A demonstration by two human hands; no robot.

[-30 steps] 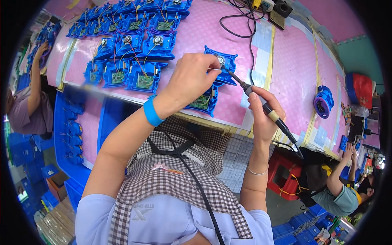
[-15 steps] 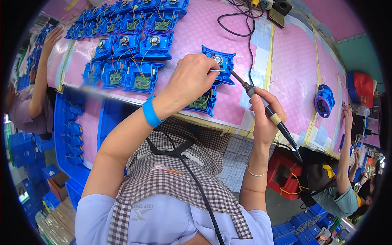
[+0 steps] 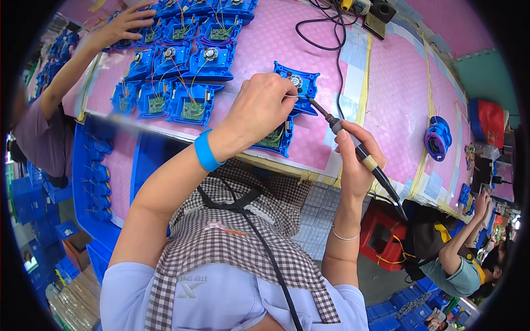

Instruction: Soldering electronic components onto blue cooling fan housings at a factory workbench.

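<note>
My right hand (image 3: 359,151) is closed around a soldering iron (image 3: 361,150), whose tip points at a blue plastic housing (image 3: 306,77). A round silver speaker (image 3: 296,83) sits in that housing. Over its near edge, my left hand (image 3: 264,99) pinches a thin wire (image 3: 295,96) close to the iron's tip. Below lies a second half with a green circuit board (image 3: 271,139), partly covered by my left hand. The exact contact between tip, wire and housing is too small to make out.
Rows of blue housings (image 3: 190,105) with boards and wires stand at the left. A blue and purple round part (image 3: 437,139) lies at the right. Black cables (image 3: 314,48) run behind. A blue bin (image 3: 83,182) adjoins the table. Another person's hand (image 3: 130,25) reaches in at the far left.
The iron's tip has shifted slightly left and down toward the wire. At the left, the other person's hand has moved right over the housings. The person at the right has lowered an arm.
</note>
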